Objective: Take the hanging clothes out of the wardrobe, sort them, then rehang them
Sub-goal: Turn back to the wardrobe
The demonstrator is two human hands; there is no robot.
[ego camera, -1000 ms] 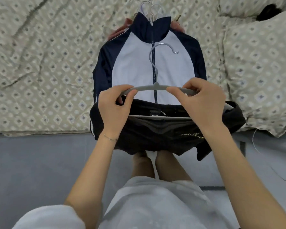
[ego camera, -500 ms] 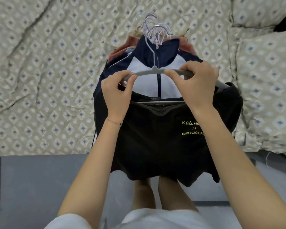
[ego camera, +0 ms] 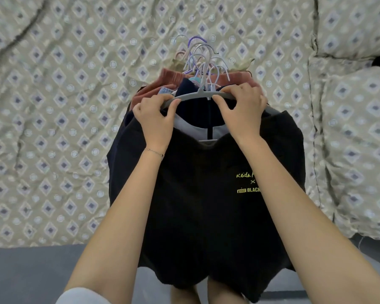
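Observation:
A black T-shirt with yellow lettering hangs on a grey hanger and lies on top of a pile of hung clothes on the bed. My left hand grips the hanger's left arm and my right hand grips its right arm. Under the T-shirt show the navy collar and white chest of a jacket, and further back a rust-red garment. Several hanger hooks bunch together at the top of the pile. Most of the pile is hidden by the T-shirt.
The bed is covered by a beige quilt with a diamond pattern. A pillow in the same fabric lies at the right. Grey floor runs along the bed's near edge, where my legs stand.
Both hands carried the hanger with the black T-shirt away from me across the bed. It now covers the navy and white jacket, its hook among the other hooks.

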